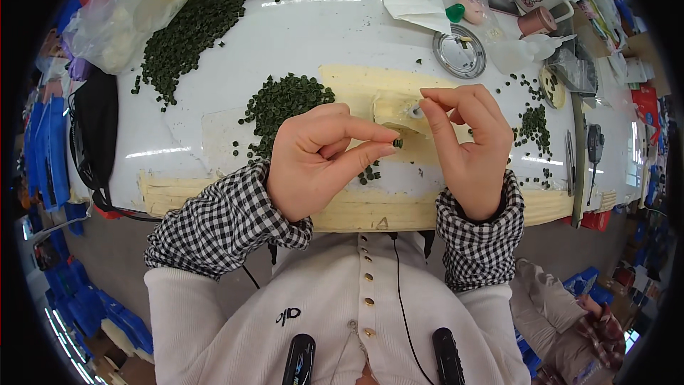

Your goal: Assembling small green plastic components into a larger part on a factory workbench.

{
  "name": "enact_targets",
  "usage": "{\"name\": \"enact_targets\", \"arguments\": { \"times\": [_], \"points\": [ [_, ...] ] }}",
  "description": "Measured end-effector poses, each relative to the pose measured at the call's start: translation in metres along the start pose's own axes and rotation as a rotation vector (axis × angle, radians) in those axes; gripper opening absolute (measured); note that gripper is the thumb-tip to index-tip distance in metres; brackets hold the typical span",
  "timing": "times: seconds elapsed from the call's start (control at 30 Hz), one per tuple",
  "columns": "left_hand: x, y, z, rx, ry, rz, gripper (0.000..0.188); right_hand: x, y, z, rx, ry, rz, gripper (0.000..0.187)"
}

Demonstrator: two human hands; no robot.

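Between the thumb and forefinger of my left hand (313, 160) is a small dark green ring-like piece (397, 143). My right hand (470, 139) pinches a small whitish item (416, 110) whose kind I cannot make out. It is next to a cream-coloured block (390, 108) on the table, partly behind the fingers. A heap of similar green pieces (285, 103) lies just beyond my left hand. A few loose green pieces (368, 173) are scattered below the left fingertips. Checked sleeve covers surround both wrists.
A larger pile of green pieces (189, 39) lies far left, beside plastic bags (117, 21). At the right are a round metal dish (459, 53), a clear squeeze bottle (520, 52), a thread spool (536, 21), more green pieces (534, 128) and tweezers (569, 160).
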State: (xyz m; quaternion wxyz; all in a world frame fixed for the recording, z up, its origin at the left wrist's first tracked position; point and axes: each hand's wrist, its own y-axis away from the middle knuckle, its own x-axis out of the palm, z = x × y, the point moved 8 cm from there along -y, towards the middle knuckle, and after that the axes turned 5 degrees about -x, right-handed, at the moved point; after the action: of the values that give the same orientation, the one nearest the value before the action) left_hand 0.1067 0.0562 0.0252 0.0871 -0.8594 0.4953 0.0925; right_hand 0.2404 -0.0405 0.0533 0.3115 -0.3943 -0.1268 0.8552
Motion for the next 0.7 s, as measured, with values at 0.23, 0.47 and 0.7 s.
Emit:
{"name": "enact_targets", "arguments": {
  "times": [0.23,0.47,0.7],
  "points": [
    [-0.001,0.001,0.002,0.001,-0.013,-0.005,0.019,-0.033,0.009,0.024,-0.092,0.044,-0.242,0.011],
    [0.001,0.001,0.0,0.019,-0.047,0.001,0.019,-0.006,0.013,0.023,-0.066,-0.447,-0.038,0.009],
    [0.002,0.001,0.0,0.021,-0.054,0.01,0.019,0.001,0.014,0.021,-0.054,-0.493,0.009,0.01]
  ]
}}
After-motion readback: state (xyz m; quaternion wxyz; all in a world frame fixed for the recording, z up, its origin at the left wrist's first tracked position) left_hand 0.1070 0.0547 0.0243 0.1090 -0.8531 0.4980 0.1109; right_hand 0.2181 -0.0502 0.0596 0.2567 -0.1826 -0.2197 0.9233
